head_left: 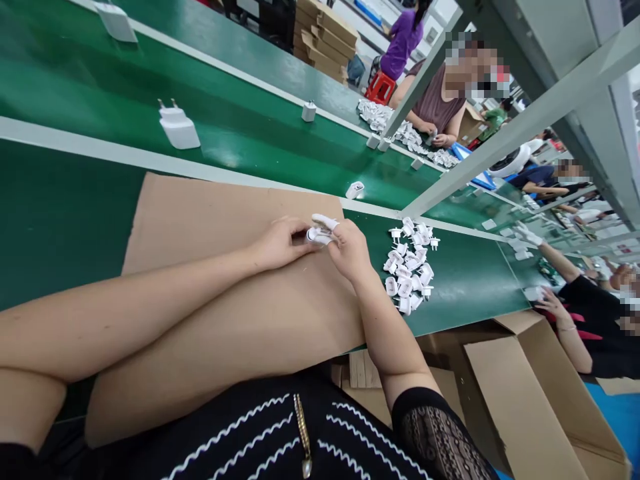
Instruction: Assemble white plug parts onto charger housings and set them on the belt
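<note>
Both my hands meet over a brown cardboard sheet (225, 220) laid on the green bench. My left hand (280, 241) and my right hand (349, 251) are both closed on one small white plug part (316, 235) held between them. A white finger cot covers a raised finger of my right hand. Just right of my right hand lies a heap of several white plug parts (410, 267) on the green surface.
A green conveyor belt (240, 127) runs beyond the sheet, carrying white chargers (177, 125), (309, 111), (355, 190). Other people work across the belt and to the right. Open cardboard boxes (525, 400) stand at lower right. Grey metal frame bars (500, 133) cross overhead.
</note>
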`<state>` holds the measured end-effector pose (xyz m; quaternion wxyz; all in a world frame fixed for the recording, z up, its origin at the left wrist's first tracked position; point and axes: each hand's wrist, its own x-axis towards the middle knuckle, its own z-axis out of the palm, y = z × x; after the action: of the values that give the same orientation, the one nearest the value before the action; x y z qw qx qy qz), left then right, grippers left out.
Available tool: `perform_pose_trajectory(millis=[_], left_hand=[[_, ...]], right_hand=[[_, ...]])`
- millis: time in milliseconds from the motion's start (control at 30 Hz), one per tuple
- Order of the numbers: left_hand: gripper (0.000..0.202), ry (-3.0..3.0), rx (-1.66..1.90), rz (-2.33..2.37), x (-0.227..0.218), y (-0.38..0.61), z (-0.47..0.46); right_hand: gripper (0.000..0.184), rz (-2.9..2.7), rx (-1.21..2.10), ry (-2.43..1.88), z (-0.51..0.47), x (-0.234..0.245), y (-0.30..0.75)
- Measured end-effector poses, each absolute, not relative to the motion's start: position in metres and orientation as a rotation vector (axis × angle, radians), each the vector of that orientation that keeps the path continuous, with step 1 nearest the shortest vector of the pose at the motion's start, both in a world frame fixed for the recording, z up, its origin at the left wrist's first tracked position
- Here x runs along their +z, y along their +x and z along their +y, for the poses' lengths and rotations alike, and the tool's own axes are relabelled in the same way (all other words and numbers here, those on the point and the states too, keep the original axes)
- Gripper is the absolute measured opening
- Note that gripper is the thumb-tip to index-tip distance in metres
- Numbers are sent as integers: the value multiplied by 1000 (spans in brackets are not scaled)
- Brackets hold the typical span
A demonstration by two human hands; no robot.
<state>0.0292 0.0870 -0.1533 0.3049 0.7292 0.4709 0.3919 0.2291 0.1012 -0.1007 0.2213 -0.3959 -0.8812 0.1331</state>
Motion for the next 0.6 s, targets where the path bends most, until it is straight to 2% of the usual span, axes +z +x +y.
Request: perform_pose_trajectory(millis=[233,600], left_hand=[[36,1937,1038,1267,-157,27,87],[31,1969,1052,1239,-161,25,91]], right_hand=[[48,-2447,352,-1115,107,-104,222],[47,-2427,248,-1022,106,-117,226]])
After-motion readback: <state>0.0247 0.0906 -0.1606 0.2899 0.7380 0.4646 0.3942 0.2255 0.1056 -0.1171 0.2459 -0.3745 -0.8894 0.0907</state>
